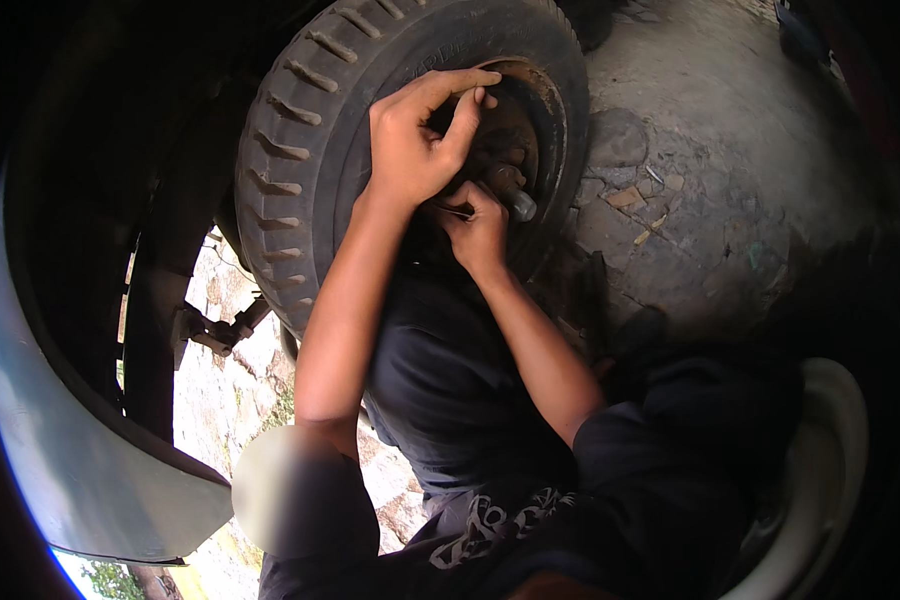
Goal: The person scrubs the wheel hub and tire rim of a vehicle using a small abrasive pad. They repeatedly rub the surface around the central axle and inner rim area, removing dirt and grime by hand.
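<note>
A truck-type tire (292,142) with deep tread lugs stands upright before me. My left hand (420,139) reaches over its sidewall to the rusty wheel rim (544,86). The index finger is extended, and the thumb tip meets another fingertip; whether something small lies between them is unclear. Lower down, my right hand (478,225) is bent close to the hub area, thumb and index finger together. A thin pale line shows at those fingers, too fine to identify. Just right of that hand, a hub fitting (506,180) with a greyish cylindrical end (523,206) sticks out of the wheel.
A pale vehicle body panel (105,465) curves along the left. Behind it hangs a metal bracket (221,334) in front of sunlit stonework (225,405). Rough ground (690,150) with scattered chips (626,197) lies right of the tire. A pale rounded rim (844,435) borders the lower right.
</note>
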A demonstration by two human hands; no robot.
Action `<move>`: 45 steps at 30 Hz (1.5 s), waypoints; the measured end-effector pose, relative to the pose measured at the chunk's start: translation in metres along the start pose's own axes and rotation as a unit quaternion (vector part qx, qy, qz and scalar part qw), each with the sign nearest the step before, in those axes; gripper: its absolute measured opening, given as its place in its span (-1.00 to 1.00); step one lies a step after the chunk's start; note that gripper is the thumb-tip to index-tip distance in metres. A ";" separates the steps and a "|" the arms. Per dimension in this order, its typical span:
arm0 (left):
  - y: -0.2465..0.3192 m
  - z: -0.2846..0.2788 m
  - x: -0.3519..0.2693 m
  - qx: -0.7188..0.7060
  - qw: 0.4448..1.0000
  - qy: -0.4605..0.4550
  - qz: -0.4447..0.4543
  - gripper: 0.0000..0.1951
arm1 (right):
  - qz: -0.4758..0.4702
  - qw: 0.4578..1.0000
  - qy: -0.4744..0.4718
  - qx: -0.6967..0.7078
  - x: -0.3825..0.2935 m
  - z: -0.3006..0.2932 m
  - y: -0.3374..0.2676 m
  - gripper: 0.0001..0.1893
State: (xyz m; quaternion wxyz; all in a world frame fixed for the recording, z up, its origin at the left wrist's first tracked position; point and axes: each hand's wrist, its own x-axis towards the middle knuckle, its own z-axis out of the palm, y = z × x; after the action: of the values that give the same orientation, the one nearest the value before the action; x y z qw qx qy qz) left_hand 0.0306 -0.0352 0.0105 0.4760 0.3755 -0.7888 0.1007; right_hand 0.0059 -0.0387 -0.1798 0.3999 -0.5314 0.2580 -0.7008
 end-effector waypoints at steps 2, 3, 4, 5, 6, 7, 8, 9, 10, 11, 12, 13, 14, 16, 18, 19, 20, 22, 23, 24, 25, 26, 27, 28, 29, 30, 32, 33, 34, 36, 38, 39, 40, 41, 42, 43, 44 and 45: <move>0.000 0.000 -0.002 -0.010 1.000 -0.005 -0.009 -0.79 | 0.025 1.000 0.015 0.003 -0.005 0.004 0.003 -0.75; 0.002 0.000 -0.002 -0.002 1.000 -0.013 -0.006 -0.80 | 0.030 0.999 0.015 -0.006 -0.001 0.000 0.001 -0.75; 0.004 -0.001 -0.001 0.005 1.000 -0.021 -0.003 -0.81 | 0.034 0.999 0.014 -0.016 0.004 0.000 0.000 -0.75; 0.005 -0.003 -0.001 0.013 0.999 -0.030 0.000 -0.81 | 0.049 0.999 0.017 0.001 0.011 0.003 0.002 -0.75; 0.006 -0.004 0.000 0.011 1.000 -0.024 0.003 -0.81 | 0.010 0.999 0.034 -0.012 0.022 0.006 0.002 -0.75; 0.005 -0.005 0.000 0.004 1.000 -0.015 -0.002 -0.80 | -0.025 0.998 0.049 -0.024 0.027 0.007 0.001 -0.75; 0.004 -0.006 0.001 -0.002 1.000 -0.006 -0.007 -0.80 | -0.032 0.998 0.041 -0.030 0.028 0.007 -0.001 -0.75; 0.003 -0.007 0.002 -0.010 1.000 -0.001 -0.009 -0.80 | -0.038 0.998 0.039 -0.035 0.030 0.006 -0.002 -0.75; 0.004 -0.007 0.002 -0.010 1.000 -0.001 -0.013 -0.80 | -0.045 0.997 0.037 -0.040 0.029 0.005 -0.003 -0.75; 0.004 -0.005 0.000 -0.007 1.000 -0.002 -0.015 -0.80 | -0.036 0.998 0.025 -0.039 0.022 0.002 -0.001 -0.75; 0.005 -0.004 0.000 -0.003 1.000 -0.006 -0.013 -0.80 | -0.029 0.999 0.017 -0.036 0.012 -0.001 0.002 -0.75; 0.005 -0.003 0.002 0.001 1.000 -0.011 -0.007 -0.80 | -0.024 0.999 0.011 -0.031 0.007 -0.001 0.006 -0.75; 0.005 -0.002 0.001 0.000 1.000 -0.015 0.000 -0.80 | 0.003 1.000 0.014 0.004 0.004 0.001 0.011 -0.76; 0.006 -0.004 0.000 0.002 1.000 -0.018 -0.008 -0.80 | 0.011 0.999 0.018 0.031 0.016 0.006 0.007 -0.78; 0.003 -0.008 -0.003 -0.003 1.000 -0.017 -0.016 -0.80 | 0.005 1.000 0.018 -0.007 0.036 0.008 -0.005 -0.81; 0.002 -0.008 -0.002 -0.009 1.000 -0.007 -0.013 -0.80 | -0.023 0.999 0.038 -0.024 0.052 0.007 -0.015 -0.82; 0.002 -0.004 0.001 -0.020 1.000 0.003 -0.008 -0.80 | -0.025 0.997 0.054 -0.043 0.073 0.000 -0.014 -0.82; 0.002 0.000 0.002 -0.036 0.999 0.010 -0.010 -0.79 | 0.001 0.997 0.057 -0.051 0.090 -0.012 -0.015 -0.82; 0.003 0.000 0.001 -0.030 0.999 0.007 -0.015 -0.79 | 0.025 0.998 0.047 -0.044 0.092 -0.018 -0.016 -0.82; 0.002 0.001 0.001 -0.026 1.000 0.001 -0.017 -0.79 | 0.048 0.997 0.041 -0.035 0.097 -0.025 -0.017 -0.82; 0.002 0.001 0.003 -0.022 1.000 -0.007 -0.016 -0.79 | 0.020 0.999 0.040 -0.004 0.088 -0.025 -0.012 -0.81; 0.003 0.003 0.003 -0.019 1.000 -0.010 -0.018 -0.78 | 0.021 0.999 0.026 0.023 0.078 -0.028 -0.008 -0.82; 0.006 -0.002 0.003 -0.005 0.999 -0.027 -0.019 -0.78 | 0.026 0.998 0.011 0.052 0.064 -0.027 -0.008 -0.82; 0.008 -0.005 0.001 0.008 0.999 -0.046 -0.023 -0.77 | 0.094 0.994 -0.009 0.061 0.050 -0.031 -0.009 -0.82; 0.007 -0.006 0.001 0.022 0.997 -0.066 -0.027 -0.76 | 0.161 0.984 -0.029 0.071 0.042 -0.035 -0.009 -0.82; 0.004 -0.005 0.000 0.024 0.995 -0.097 -0.024 -0.75 | 0.123 0.992 -0.009 0.024 0.038 -0.040 -0.007 -0.81; -0.008 0.000 -0.005 0.029 0.987 -0.158 -0.018 -0.72 | 0.177 0.974 0.003 0.143 0.033 -0.047 -0.002 -0.79; -0.006 0.002 -0.006 0.043 0.977 -0.206 -0.046 -0.71 | 0.198 0.959 0.004 0.202 0.038 -0.049 -0.004 -0.77; -0.009 0.006 -0.008 0.034 0.975 -0.214 -0.054 -0.71 | 0.160 0.961 0.006 0.225 0.044 -0.048 -0.004 -0.76; -0.011 0.013 -0.010 0.016 0.972 -0.216 -0.095 -0.70 | 0.170 0.939 0.019 0.299 0.052 -0.053 -0.013 -0.75; -0.016 0.011 -0.011 0.031 0.968 -0.227 -0.106 -0.70 | 0.109 0.986 -0.010 0.127 0.059 -0.076 -0.012 -0.73; -0.018 0.011 -0.012 0.037 0.965 -0.235 -0.113 -0.70 | 0.083 0.990 -0.001 0.115 0.059 -0.083 -0.021 -0.71; -0.017 0.010 -0.013 0.045 0.961 -0.242 -0.122 -0.71 | 0.079 0.989 0.002 0.124 0.062 -0.087 -0.025 -0.70; -0.016 0.009 -0.014 0.025 0.959 -0.244 -0.138 -0.72 | 0.074 0.988 0.006 0.133 0.064 -0.090 -0.028 -0.70; -0.015 0.010 -0.015 0.004 0.957 -0.248 -0.153 -0.73 | 0.090 0.980 -0.007 0.176 0.065 -0.094 -0.031 -0.68; -0.015 0.011 -0.016 -0.017 0.953 -0.251 -0.168 -0.74 | 0.105 0.970 -0.020 0.220 0.066 -0.097 -0.034 -0.66; -0.013 0.011 -0.015 -0.020 0.942 -0.273 -0.194 -0.73 | 0.120 0.957 -0.032 0.263 0.067 -0.101 -0.034 -0.65; -0.012 0.011 -0.013 -0.016 0.941 -0.278 -0.191 -0.74 | 0.093 0.970 -0.025 0.225 0.069 -0.103 -0.030 -0.66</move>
State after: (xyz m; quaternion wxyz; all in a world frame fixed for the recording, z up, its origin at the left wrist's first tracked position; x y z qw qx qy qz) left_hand 0.0346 -0.0428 -0.0080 0.2541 0.5249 -0.8045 -0.1128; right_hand -0.1089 -0.0865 -0.1507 0.5790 -0.4188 0.1313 -0.6871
